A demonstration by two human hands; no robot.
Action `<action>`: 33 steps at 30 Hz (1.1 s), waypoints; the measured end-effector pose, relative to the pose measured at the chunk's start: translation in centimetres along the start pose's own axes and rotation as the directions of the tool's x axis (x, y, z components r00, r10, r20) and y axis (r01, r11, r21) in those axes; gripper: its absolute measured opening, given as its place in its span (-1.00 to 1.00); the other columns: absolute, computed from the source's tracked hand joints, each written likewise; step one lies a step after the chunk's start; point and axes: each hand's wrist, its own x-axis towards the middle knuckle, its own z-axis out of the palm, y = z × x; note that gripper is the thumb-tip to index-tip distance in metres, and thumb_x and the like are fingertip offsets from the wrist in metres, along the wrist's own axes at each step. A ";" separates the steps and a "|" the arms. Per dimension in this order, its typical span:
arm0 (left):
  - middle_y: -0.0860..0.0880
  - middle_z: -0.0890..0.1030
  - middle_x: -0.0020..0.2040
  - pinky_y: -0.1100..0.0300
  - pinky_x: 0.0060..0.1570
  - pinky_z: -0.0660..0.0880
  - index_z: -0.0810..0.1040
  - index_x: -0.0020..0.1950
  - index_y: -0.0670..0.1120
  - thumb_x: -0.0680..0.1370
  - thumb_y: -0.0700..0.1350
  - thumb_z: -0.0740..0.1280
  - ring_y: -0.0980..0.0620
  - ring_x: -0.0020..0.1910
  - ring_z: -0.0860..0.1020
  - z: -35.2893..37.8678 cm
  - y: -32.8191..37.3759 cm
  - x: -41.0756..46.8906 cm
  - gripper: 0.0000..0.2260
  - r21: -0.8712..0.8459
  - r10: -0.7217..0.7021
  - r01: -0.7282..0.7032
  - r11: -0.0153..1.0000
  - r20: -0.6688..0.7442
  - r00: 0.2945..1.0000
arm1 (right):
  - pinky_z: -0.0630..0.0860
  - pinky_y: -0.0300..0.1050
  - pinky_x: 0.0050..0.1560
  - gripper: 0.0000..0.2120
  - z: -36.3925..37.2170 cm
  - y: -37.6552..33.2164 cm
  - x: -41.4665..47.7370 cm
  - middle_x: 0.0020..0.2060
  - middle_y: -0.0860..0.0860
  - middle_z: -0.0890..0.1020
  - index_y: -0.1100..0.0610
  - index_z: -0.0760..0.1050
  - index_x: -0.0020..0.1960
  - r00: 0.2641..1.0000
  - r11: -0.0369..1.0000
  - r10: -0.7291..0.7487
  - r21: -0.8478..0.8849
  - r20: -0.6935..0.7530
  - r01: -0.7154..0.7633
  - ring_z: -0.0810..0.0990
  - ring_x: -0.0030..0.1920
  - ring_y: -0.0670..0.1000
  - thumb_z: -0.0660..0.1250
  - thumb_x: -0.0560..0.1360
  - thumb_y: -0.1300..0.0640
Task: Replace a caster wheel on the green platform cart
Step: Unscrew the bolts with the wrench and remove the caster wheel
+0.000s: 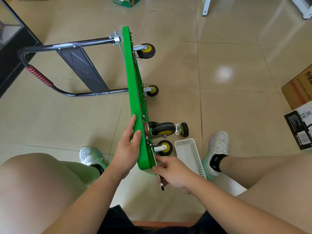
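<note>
The green platform cart (133, 81) stands on its side edge on the floor, its underside facing right. Casters with yellow hubs stick out from it: one at the far end (146, 51), one in the middle (152, 90), a large one near me (163, 130) and a small one below that (164, 147). A loose caster (183, 130) lies on the tiles to the right. My left hand (129, 147) grips the deck's near edge. My right hand (172, 173) holds a thin metal tool (161, 182) against the cart's near corner.
A white perforated plastic basket (190, 154) lies beside my right foot. The cart's black handle with a red grip (39, 76) extends left along the floor. Cardboard boxes (298, 92) sit at the right edge, a green box (128, 1) and white furniture legs (206, 7) at the back.
</note>
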 end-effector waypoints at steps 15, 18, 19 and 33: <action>0.09 0.48 0.49 -0.13 0.29 0.60 0.20 0.60 0.39 0.76 -0.05 0.16 -0.03 0.26 0.63 0.1 -0.1 0.0 -0.53 -0.007 -0.011 0.011 1.000 -0.023 1.000 | 0.57 -0.26 -0.09 -0.48 0.5 1.7 1.5 -0.10 -0.09 0.61 -0.18 0.35 0.52 0.997 0.999 -0.012 -0.034 -0.082 0.009 0.65 -0.20 -0.17 0.34 0.62 0.13; 0.09 0.48 0.49 -0.11 0.30 0.59 0.19 0.61 0.36 0.76 -0.05 0.16 -0.02 0.27 0.63 0.1 -0.1 0.0 -0.53 0.001 -0.005 0.005 1.000 -0.022 1.000 | 0.59 -0.23 -0.07 -0.48 0.5 1.9 1.8 -0.09 -0.08 0.61 -0.17 0.36 0.52 0.997 1.000 0.002 -0.004 -0.072 -0.003 0.67 -0.19 -0.15 0.34 0.62 0.16; 0.10 0.49 0.49 -0.10 0.31 0.59 0.19 0.62 0.35 0.76 -0.05 0.16 -0.01 0.26 0.63 0.1 -0.1 0.0 -0.53 0.005 0.000 0.000 1.000 -0.023 1.000 | 0.60 -0.18 -0.03 -0.46 0.6 2.0 1.9 -0.09 -0.08 0.61 -0.18 0.37 0.51 0.998 1.000 0.012 0.008 -0.067 -0.012 0.67 -0.17 -0.13 0.35 0.61 0.17; 0.11 0.41 0.56 -0.08 0.43 0.49 0.24 0.37 0.60 0.76 -0.03 0.16 0.06 0.39 0.54 0.2 0.4 -0.3 -0.54 -0.008 0.018 -0.018 1.000 -0.007 1.000 | 0.64 -0.11 0.10 -0.17 0.5 2.3 2.0 0.08 -0.09 0.55 -0.26 0.19 0.58 0.999 0.991 0.051 -0.122 0.005 -0.050 0.64 -0.04 -0.04 0.46 0.49 0.27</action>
